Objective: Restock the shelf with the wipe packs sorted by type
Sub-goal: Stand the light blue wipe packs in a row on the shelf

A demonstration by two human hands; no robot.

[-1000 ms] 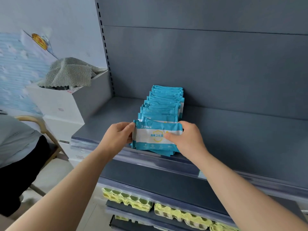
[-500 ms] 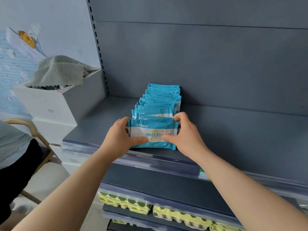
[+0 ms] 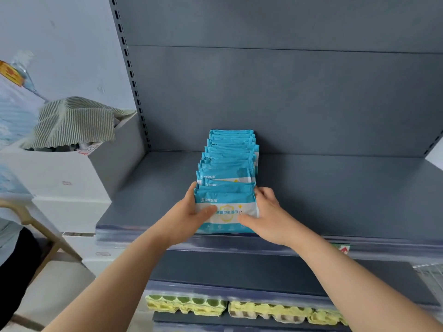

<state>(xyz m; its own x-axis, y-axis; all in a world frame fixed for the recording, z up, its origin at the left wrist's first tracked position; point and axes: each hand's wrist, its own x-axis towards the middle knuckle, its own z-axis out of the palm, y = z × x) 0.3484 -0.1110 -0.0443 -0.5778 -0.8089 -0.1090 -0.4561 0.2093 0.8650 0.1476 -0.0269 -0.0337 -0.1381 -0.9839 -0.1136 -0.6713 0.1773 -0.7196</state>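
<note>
Both bare forearms reach forward. The left grip and right grip pinch the front wipe pack by its ends, thumbs across its face.

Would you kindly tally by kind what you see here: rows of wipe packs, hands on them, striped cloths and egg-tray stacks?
Blue wipe-pack row: 1
Hands gripping the front pack: 2, left hand and right hand
Striped cloth: 1
Egg-tray stacks: 3 in view
Total: 7
</note>
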